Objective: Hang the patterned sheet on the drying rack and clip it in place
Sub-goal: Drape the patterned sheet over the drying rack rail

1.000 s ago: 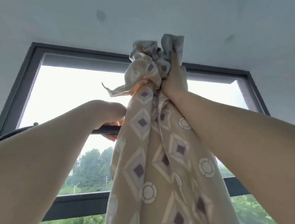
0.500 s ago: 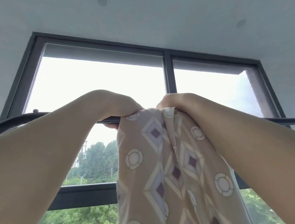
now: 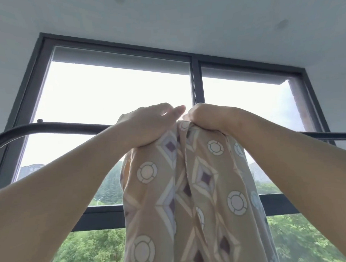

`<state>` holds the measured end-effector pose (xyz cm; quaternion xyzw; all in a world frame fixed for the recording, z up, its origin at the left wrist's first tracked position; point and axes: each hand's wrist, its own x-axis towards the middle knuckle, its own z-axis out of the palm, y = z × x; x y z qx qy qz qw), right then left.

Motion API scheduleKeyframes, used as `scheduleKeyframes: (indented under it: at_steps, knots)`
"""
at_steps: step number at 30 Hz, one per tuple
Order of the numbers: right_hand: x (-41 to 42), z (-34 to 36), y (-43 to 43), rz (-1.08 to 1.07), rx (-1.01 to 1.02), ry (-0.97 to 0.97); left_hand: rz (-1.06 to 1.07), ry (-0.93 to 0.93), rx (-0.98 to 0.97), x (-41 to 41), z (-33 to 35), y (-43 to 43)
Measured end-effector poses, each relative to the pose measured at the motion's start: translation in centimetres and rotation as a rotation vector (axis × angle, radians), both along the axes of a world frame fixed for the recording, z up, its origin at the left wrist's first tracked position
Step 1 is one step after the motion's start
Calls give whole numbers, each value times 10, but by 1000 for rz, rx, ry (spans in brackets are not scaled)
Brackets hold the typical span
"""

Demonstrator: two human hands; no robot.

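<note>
A tan patterned sheet (image 3: 190, 189) with purple diamonds and white rings hangs in folds over the dark bar of the drying rack (image 3: 55, 126), which runs overhead across the view. My left hand (image 3: 148, 126) lies on top of the sheet where it crosses the bar, fingers stretched toward the right. Close beside it, my right hand (image 3: 207, 117) grips the bunched top of the sheet, fingers curled over the far side. The two hands nearly touch. No clip shows.
Behind the rack stands a large dark-framed window (image 3: 195, 80) under a pale ceiling, with trees outside. The rack bar (image 3: 331, 135) continues to the right past my right arm. A lower window crossbar (image 3: 100, 217) runs behind the hanging sheet.
My right hand has brought the bunched sheet down from above the bar and laid it over the bar. Both hands have since come together on top of the sheet.
</note>
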<state>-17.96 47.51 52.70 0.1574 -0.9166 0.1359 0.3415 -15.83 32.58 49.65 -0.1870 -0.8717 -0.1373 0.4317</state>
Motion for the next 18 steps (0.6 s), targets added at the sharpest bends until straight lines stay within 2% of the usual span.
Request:
scheduleKeyframes:
  at_steps: [4, 8, 12, 14, 16, 18]
  knots:
    - [12, -9, 12, 109, -73, 93, 113, -35, -147, 8, -2, 6]
    - [24, -43, 24, 295, -218, 146, 73, -81, -114, 16, -2, 7]
    - [24, -86, 41, 151, -349, 303, 51, -101, -101, 19, 0, 11]
    - [30, -107, 42, 219, -520, 336, 57, -113, -94, 19, 0, 14]
    - [41, -128, 41, 378, -748, 218, 40, -135, -69, 19, 0, 16]
    - [49, -146, 41, 488, -878, -4, 38, -156, -41, 21, -1, 17]
